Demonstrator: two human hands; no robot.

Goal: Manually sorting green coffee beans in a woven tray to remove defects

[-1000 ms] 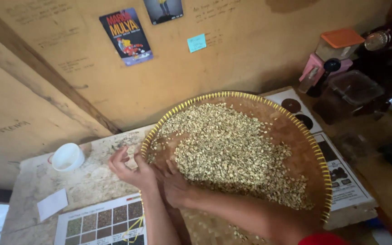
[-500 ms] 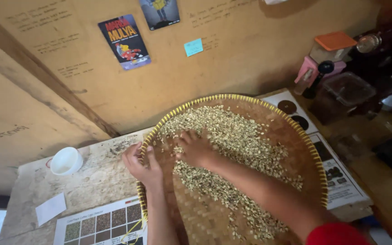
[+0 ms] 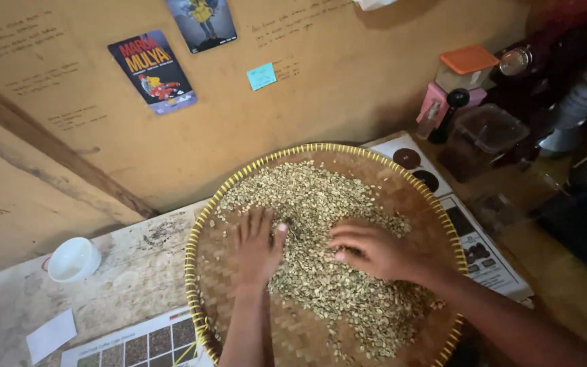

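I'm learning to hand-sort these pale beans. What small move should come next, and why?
Probably sweep the right hand leftward, thinning the pale green beans heaped mid-tray in the round woven tray; the left hand lies flat beside bare weave.

The tray [image 3: 321, 153] runs off the bottom edge, so its near rim cannot be seen. Both forearms leave the picture there too. The beans [image 3: 321, 204] under the left hand [image 3: 256, 248] and right hand [image 3: 375, 251] are covered; whether the fingers pinch any cannot be told. The chart [image 3: 137, 346] at lower left is cut off, its squares too small to make out. The sheet [image 3: 473, 234] on the right lies partly under the tray. The dark gear [image 3: 579, 102] in the far right corner is blurred and cropped
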